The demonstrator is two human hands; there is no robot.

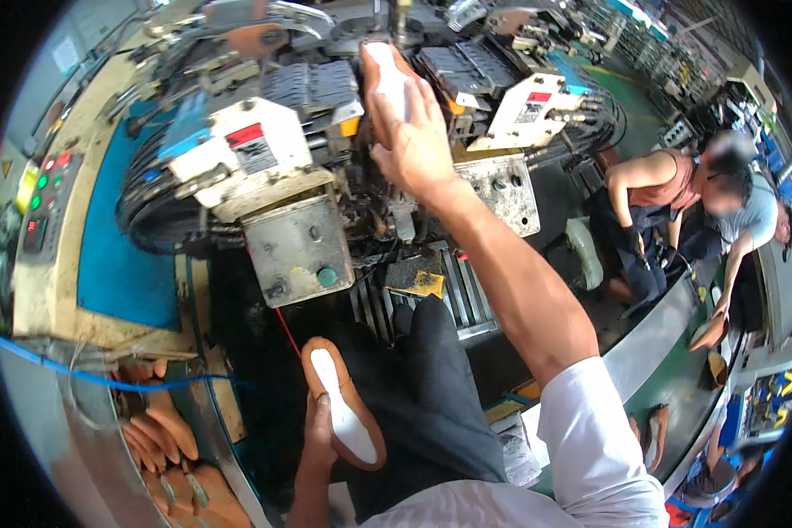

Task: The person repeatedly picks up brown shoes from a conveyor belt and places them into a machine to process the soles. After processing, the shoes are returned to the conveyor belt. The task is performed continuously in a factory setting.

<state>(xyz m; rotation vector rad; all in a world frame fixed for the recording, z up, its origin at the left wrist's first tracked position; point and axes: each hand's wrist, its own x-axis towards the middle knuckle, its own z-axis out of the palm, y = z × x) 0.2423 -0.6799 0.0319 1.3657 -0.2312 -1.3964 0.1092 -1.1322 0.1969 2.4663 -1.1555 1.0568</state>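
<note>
My right hand (411, 145) reaches forward into the machine, its fingers closed over a tan shoe upper (380, 66) with a white insole board facing up. That shoe sits between the machine's two side clamp units, its narrow end pointing away from me. Low on the left, my left hand (319, 429) grips a second tan shoe (343, 414), also white side up, with the thumb on the white insole board and the fingers hidden beneath. This second shoe is held beside my dark-trousered legs.
A control panel (46, 202) with lit buttons stands at left. Tan shoe uppers (172, 431) fill a rack at lower left. A blue hose (167, 383) crosses there. Metal boxes (299, 251) hang below the clamps. Two co-workers sit at right by a conveyor (651, 352) with shoes.
</note>
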